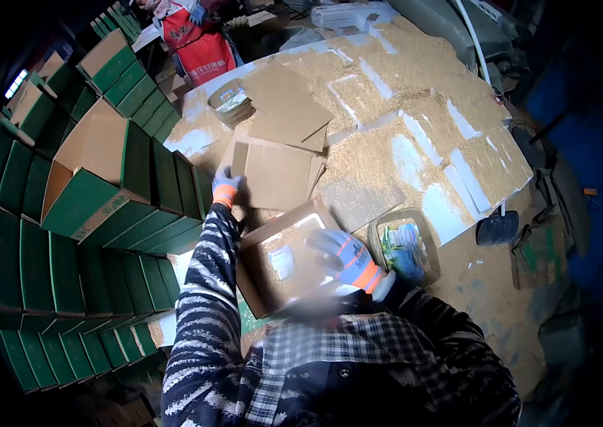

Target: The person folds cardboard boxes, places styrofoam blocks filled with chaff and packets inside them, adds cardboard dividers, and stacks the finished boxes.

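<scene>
The right hand (350, 260), in a grey and orange glove, is over the open brown cardboard box with green outside (281, 228); its fingers are blurred, so I cannot tell if they are spread. Left of these fingers, inside the box, lies a small white packet (281, 262). To their right stands a clear plastic tub (435, 250) with blue-green packets (402, 250). Farther, the left hand (225, 188) is at the edge of a folded brown cardboard piece (276, 173) — its grip I cannot tell. Beyond its fingers are flat brown sheets (287, 103), then a person in red apron (200, 44).
</scene>
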A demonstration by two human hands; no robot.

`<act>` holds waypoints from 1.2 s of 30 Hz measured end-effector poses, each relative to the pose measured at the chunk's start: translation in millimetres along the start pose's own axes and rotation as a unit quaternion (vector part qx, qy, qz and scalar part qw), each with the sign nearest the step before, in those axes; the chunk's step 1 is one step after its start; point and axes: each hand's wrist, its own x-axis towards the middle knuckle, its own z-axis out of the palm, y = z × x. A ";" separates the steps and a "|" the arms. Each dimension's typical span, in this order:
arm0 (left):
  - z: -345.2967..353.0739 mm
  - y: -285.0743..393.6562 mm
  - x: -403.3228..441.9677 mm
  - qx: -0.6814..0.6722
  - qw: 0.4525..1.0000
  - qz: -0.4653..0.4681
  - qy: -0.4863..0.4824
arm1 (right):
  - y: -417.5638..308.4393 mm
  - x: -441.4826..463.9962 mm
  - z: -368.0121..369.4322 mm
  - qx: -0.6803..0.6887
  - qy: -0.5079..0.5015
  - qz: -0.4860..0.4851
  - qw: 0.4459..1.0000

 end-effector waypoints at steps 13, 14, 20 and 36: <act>-92.0 82.2 -258.7 0.283 0.844 0.382 -0.248 | -16.6 1.6 18.8 -0.199 -0.081 -0.139 0.967; -86.6 70.5 -261.1 0.321 0.827 0.379 -0.263 | 1.5 -0.8 45.7 -0.225 -0.194 -0.134 0.945; -115.1 118.6 -283.2 0.186 0.927 0.292 -0.141 | -2.9 48.3 24.3 0.054 -0.363 0.085 0.926; -18.1 -3.9 -341.9 -0.448 0.847 -0.270 -0.092 | 90.2 -3.5 78.4 0.343 -0.022 0.187 0.921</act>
